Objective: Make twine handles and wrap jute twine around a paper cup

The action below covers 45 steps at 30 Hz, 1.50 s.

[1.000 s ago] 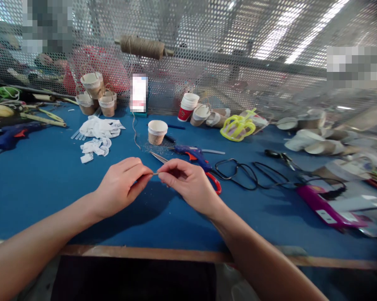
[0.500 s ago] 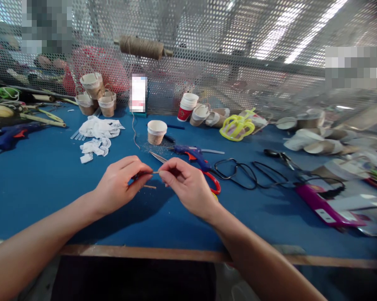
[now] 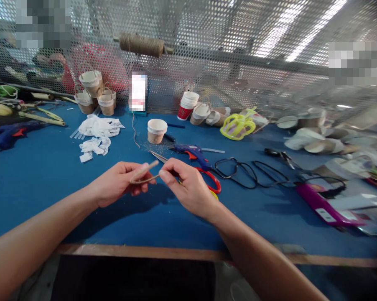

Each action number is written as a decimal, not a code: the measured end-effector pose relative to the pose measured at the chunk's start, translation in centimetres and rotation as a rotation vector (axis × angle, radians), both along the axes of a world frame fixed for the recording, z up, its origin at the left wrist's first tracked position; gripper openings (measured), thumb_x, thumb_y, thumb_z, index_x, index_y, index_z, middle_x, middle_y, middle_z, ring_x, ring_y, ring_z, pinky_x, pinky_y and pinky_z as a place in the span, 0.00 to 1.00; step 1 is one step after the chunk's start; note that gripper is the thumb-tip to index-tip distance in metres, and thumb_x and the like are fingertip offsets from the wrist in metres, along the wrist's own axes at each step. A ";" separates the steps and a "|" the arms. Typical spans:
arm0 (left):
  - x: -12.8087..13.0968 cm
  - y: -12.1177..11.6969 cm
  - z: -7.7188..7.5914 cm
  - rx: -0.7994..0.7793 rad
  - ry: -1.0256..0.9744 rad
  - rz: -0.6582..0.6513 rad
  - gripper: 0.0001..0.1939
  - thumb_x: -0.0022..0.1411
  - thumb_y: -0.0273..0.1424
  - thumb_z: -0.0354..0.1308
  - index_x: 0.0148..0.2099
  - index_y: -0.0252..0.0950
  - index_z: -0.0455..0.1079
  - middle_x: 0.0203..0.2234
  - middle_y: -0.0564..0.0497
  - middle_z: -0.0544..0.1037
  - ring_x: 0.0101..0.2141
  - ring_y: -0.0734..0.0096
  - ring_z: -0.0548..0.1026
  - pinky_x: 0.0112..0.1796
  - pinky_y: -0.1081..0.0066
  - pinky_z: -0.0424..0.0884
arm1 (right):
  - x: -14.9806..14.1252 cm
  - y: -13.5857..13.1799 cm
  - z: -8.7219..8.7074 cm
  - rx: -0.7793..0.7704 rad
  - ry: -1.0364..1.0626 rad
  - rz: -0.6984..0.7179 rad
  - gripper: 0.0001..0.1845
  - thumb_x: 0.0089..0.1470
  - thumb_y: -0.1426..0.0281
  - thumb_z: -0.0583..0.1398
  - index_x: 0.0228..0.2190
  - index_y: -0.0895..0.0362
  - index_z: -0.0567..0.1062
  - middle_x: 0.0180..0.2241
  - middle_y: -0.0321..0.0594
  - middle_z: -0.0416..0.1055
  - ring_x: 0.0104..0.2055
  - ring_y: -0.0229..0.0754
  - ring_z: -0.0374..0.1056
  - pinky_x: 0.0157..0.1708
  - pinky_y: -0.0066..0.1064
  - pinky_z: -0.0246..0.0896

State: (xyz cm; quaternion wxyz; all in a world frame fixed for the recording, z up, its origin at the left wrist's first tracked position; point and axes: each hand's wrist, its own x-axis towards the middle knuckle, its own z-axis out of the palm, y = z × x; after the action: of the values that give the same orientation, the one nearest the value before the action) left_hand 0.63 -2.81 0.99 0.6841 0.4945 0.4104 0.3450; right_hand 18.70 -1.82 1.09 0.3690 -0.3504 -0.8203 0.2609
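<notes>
A short, bent piece of brown cord [image 3: 142,182] curves between my two hands above the blue table [image 3: 182,230]. My left hand [image 3: 118,182] holds it under the thumb, with the other fingers curled below. The cord's far end is pinched between the thumb and fingertips of my right hand [image 3: 190,184]. Partly beneath the right hand lie scissors [image 3: 218,184] with a red handle, their blade tip pointing to the upper left. Just beyond the hands a small paper cup [image 3: 157,131] wrapped in brown twine stands upright. A blue glue gun [image 3: 193,154] lies close by it.
Twine-wrapped cups [image 3: 91,85] with handles are stacked at back left, near crumpled white strips [image 3: 97,127]. A twine spool [image 3: 141,44] hangs on the mesh. At right are a black cable [image 3: 238,171], a purple power strip [image 3: 320,205] and a yellow basket-shaped piece [image 3: 237,125].
My left hand has turned and its fingers have loosened, so a longer bend of the cord shows. The right hand keeps its pinch in nearly the same place.
</notes>
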 end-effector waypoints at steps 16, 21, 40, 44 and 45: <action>0.1 0.4 -0.4 0.043 0.053 0.079 0.22 0.54 0.48 0.52 0.26 0.31 0.65 0.17 0.52 0.70 0.18 0.77 0.66 0.21 0.74 0.62 | -0.1 -0.1 0.2 0.033 -0.063 -0.111 0.16 0.57 0.69 0.49 0.18 0.56 0.59 0.19 0.32 0.56 0.21 0.32 0.51 0.23 0.27 0.49; -0.3 0.3 -0.4 0.473 0.519 0.143 0.23 0.58 0.48 0.46 0.23 0.34 0.61 0.16 0.56 0.63 0.19 0.77 0.60 0.21 0.75 0.57 | 0.1 0.0 0.0 -0.036 0.095 -0.102 0.18 0.57 0.67 0.49 0.17 0.56 0.58 0.17 0.31 0.54 0.20 0.31 0.50 0.21 0.26 0.48; 0.4 -0.3 0.0 0.320 0.321 0.047 0.15 0.56 0.39 0.53 0.25 0.33 0.64 0.14 0.58 0.64 0.14 0.81 0.61 0.17 0.78 0.57 | 0.1 0.5 -0.4 -0.328 0.209 -0.160 0.27 0.54 0.50 0.46 0.20 0.58 0.67 0.19 0.37 0.65 0.19 0.31 0.58 0.17 0.24 0.52; 0.4 -0.4 0.0 0.336 0.357 0.040 0.15 0.56 0.38 0.53 0.23 0.33 0.63 0.12 0.59 0.63 0.14 0.82 0.60 0.17 0.79 0.56 | 0.2 0.5 -0.3 -0.232 0.106 -0.138 0.26 0.56 0.54 0.47 0.16 0.57 0.62 0.16 0.33 0.59 0.19 0.31 0.54 0.19 0.24 0.51; 0.4 -0.4 0.0 0.337 0.358 0.035 0.15 0.56 0.38 0.53 0.23 0.33 0.63 0.12 0.59 0.63 0.14 0.83 0.60 0.17 0.79 0.56 | 0.2 0.4 -0.2 -0.199 0.078 -0.139 0.25 0.56 0.55 0.48 0.16 0.57 0.61 0.15 0.32 0.57 0.19 0.30 0.53 0.20 0.25 0.50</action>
State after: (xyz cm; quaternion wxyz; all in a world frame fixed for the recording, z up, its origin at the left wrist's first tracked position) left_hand 1.03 -3.19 0.99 0.5021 0.6478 0.4704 0.3271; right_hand 18.92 -1.37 0.91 0.3813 -0.4310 -0.7490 0.3283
